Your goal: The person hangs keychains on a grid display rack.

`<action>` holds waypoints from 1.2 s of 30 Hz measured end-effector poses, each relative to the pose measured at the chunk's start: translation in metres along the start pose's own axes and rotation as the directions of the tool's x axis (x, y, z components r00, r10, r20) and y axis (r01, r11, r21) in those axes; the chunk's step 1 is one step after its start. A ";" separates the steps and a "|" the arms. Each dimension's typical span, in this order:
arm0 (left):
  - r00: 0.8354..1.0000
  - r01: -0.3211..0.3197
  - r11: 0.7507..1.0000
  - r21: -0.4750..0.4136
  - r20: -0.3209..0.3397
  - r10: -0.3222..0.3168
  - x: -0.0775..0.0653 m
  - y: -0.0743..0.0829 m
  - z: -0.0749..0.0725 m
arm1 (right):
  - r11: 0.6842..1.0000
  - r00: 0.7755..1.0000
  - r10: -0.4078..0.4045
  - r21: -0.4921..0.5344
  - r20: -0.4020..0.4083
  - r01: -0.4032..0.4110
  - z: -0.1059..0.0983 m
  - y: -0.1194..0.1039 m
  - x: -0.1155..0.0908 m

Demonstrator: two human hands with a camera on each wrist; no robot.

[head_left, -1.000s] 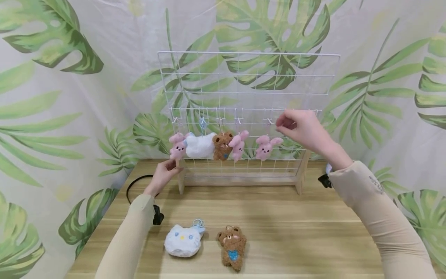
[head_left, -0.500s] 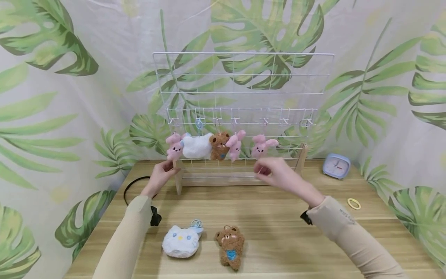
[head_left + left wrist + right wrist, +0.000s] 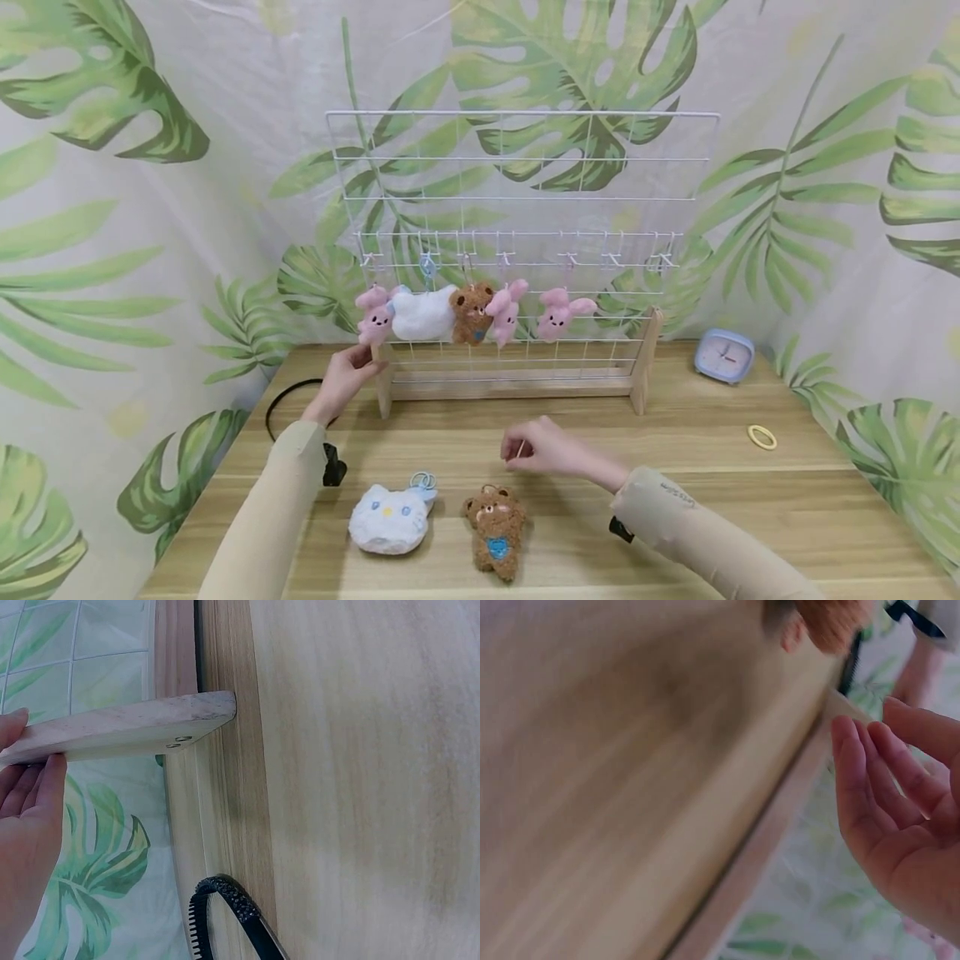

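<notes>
In the head view my left hand (image 3: 342, 385) grips the left wooden leg (image 3: 385, 390) of a white wire display rack (image 3: 517, 389). The left wrist view has the thumb on one side of that leg (image 3: 142, 731) and fingers on the other. My right hand (image 3: 551, 450) is over the table, just above a brown bear plush keychain (image 3: 497, 533) lying face up; its fingers are bent loosely, with nothing between them in the right wrist view. Left of the bear lies a white cat plush keychain (image 3: 388, 521) with blue rings.
Plush keychains hang from the rack's hooks: pink rabbits (image 3: 557, 317), a white plush (image 3: 423, 314) and a brown bear (image 3: 472, 314). Further hooks (image 3: 612, 261) at the right bear nothing. A clock (image 3: 724, 356), a yellow ring (image 3: 762, 437) and a black toothed headband (image 3: 225, 892) lie around.
My right hand has come down from the hooks near the hanging right-hand rabbit, moving left and toward the bear on the table. My left hand keeps its grip on the leg.
</notes>
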State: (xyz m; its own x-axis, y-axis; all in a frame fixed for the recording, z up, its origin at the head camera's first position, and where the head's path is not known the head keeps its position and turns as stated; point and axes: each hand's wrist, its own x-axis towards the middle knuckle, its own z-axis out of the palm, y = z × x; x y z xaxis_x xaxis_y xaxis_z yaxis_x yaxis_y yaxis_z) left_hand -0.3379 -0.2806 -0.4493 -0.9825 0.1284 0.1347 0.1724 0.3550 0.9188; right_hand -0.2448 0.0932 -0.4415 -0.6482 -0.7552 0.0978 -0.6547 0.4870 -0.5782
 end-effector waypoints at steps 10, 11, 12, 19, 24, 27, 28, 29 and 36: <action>1.000 0.000 1.000 0.005 0.000 0.000 0.001 -0.004 -0.001 | 0.991 0.985 0.132 -0.040 0.114 -0.128 0.030 0.002 0.018; 1.000 -0.001 1.000 0.007 -0.001 0.001 0.001 -0.004 -0.001 | 0.989 0.982 0.146 -0.040 0.116 -0.143 0.032 0.002 0.020; 1.000 -0.003 1.000 0.011 -0.001 0.003 0.001 -0.003 -0.001 | 0.987 0.980 0.161 -0.039 0.118 -0.158 0.032 0.002 0.022; 1.000 0.006 1.000 0.020 -0.014 -0.006 0.001 -0.002 0.001 | 0.977 0.964 0.206 -0.097 0.170 -0.191 0.035 -0.001 0.032; 1.000 0.015 1.000 0.014 -0.022 -0.015 0.000 0.001 0.002 | 0.972 0.951 0.234 -0.087 0.202 -0.220 0.034 -0.003 0.036; 1.000 0.017 1.000 0.010 -0.026 -0.016 0.000 0.000 0.002 | 0.972 0.946 0.233 -0.089 0.227 -0.218 0.034 -0.004 0.037; 1.000 0.015 1.000 0.009 -0.027 -0.015 0.000 0.000 0.002 | 0.973 0.945 0.227 -0.097 0.235 -0.209 0.033 -0.005 0.038; 0.999 0.017 1.000 0.007 -0.031 -0.017 0.000 -0.001 0.002 | 0.976 0.948 0.212 -0.101 0.237 -0.193 0.033 -0.005 0.038; 0.999 0.017 1.000 0.019 -0.032 -0.017 0.000 -0.002 0.002 | 0.993 0.964 0.121 -0.031 0.238 -0.117 0.028 0.001 0.035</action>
State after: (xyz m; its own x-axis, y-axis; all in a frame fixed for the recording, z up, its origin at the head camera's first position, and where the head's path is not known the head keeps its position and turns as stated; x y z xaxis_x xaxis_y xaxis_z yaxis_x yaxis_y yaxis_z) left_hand -0.3382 -0.2797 -0.4519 -0.9870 0.0927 0.1313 0.1568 0.3747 0.9138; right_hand -0.2567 0.0549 -0.4612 -0.6111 -0.7735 -0.1681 -0.5863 0.5850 -0.5604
